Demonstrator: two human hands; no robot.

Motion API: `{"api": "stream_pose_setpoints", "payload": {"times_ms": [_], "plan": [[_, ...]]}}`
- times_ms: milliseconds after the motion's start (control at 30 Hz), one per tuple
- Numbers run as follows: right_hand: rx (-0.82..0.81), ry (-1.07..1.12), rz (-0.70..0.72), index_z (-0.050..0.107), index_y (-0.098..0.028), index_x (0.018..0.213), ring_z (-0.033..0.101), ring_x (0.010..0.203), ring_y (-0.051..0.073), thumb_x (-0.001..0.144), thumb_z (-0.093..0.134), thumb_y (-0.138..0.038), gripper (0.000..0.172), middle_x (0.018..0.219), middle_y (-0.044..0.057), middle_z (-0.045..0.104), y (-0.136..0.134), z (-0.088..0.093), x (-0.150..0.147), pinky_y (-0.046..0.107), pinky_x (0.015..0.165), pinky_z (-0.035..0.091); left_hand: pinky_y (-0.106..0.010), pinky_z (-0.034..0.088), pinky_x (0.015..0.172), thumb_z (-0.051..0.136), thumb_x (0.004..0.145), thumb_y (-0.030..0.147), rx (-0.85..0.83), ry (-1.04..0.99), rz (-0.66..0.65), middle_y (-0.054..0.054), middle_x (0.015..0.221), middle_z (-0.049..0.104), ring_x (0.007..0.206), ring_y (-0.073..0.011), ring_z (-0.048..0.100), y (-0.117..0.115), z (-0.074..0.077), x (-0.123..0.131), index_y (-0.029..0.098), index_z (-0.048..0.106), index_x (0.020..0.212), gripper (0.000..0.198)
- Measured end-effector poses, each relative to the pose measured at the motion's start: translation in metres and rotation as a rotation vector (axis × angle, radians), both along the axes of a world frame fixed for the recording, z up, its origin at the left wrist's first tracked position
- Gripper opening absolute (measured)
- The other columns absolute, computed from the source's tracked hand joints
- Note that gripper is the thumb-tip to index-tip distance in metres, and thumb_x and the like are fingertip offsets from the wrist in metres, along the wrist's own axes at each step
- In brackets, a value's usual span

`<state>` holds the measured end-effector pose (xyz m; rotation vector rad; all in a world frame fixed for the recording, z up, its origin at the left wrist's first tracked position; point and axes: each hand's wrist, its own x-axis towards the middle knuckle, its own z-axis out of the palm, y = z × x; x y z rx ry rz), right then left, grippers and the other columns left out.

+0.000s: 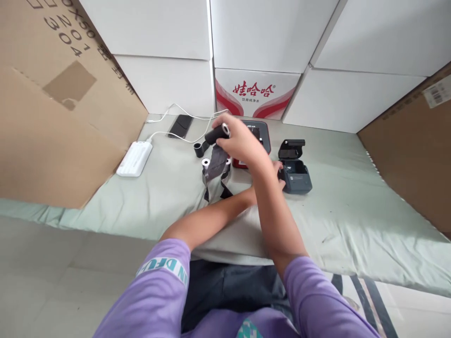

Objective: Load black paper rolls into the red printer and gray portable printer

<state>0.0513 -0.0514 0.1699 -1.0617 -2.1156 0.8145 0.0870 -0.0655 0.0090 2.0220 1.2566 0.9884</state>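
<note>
My forearms cross. My right hand is closed around a black ribbon roll with a white core, held in the air. A strip of dark ribbon hangs below it. My left hand, partly hidden behind my right forearm, touches the left side of a dark grey device whose lid stands open. Under and beside the held roll are another black roll and a white-cored roll with loose ribbon. A red and black case lies partly behind my right hand and wrist.
A white power bank with a white cable and a black phone lie at the left on the green cloth. Cardboard boxes flank both sides; white boxes and a red-and-white carton stand behind.
</note>
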Motion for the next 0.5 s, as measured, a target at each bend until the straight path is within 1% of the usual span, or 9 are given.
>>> {"api": "stream_pose_setpoints", "payload": {"times_ms": [100, 200, 267, 400, 500], "plan": [[0.002, -0.358, 0.010, 0.063, -0.015, 0.116, 0.061, 0.113, 0.030, 0.082, 0.052, -0.003, 0.038, 0.113, 0.014, 0.070, 0.000, -0.019, -0.024, 0.040, 0.094, 0.052, -0.041, 0.051, 0.109, 0.061, 0.081, 0.011, 0.031, -0.016, -0.032, -0.012, 0.141, 0.061, 0.130, -0.0257, 0.060, -0.002, -0.001, 0.000, 0.022, 0.053, 0.120, 0.042], [-0.040, -0.577, 0.015, 0.063, -0.011, 0.121, 0.064, 0.113, 0.032, 0.083, 0.048, 0.001, 0.043, 0.117, 0.021, 0.071, -0.004, -0.028, -0.035, 0.039, 0.091, 0.052, -0.042, 0.051, 0.110, 0.059, 0.082, 0.011, 0.054, -0.038, -0.028, -0.011, 0.142, 0.061, 0.130, -0.0268, 0.061, -0.004, -0.001, -0.001, 0.023, 0.051, 0.119, 0.039], [-0.044, -0.636, -0.005, 0.062, -0.011, 0.124, 0.065, 0.112, 0.033, 0.085, 0.048, -0.001, 0.043, 0.120, 0.023, 0.070, -0.006, -0.028, -0.036, 0.041, 0.088, 0.052, -0.042, 0.050, 0.112, 0.059, 0.082, 0.010, 0.054, -0.046, -0.024, -0.011, 0.142, 0.061, 0.131, -0.0267, 0.061, -0.005, -0.001, -0.001, 0.022, 0.051, 0.117, 0.038], [-0.019, -0.654, -0.043, 0.063, -0.012, 0.127, 0.067, 0.111, 0.034, 0.087, 0.051, -0.005, 0.043, 0.121, 0.024, 0.068, -0.007, -0.025, -0.034, 0.043, 0.087, 0.054, -0.042, 0.051, 0.108, 0.059, 0.083, 0.011, 0.051, -0.040, -0.033, -0.011, 0.142, 0.061, 0.129, -0.0274, 0.061, -0.005, 0.000, -0.002, 0.021, 0.051, 0.118, 0.037], [-0.047, -0.691, -0.028, 0.065, -0.011, 0.129, 0.067, 0.114, 0.035, 0.088, 0.052, -0.008, 0.043, 0.127, 0.025, 0.067, -0.006, -0.032, -0.038, 0.045, 0.089, 0.056, -0.041, 0.051, 0.109, 0.058, 0.084, 0.012, 0.040, -0.030, -0.030, -0.011, 0.142, 0.061, 0.129, -0.0270, 0.061, -0.006, 0.004, -0.003, 0.022, 0.051, 0.116, 0.034]]}}
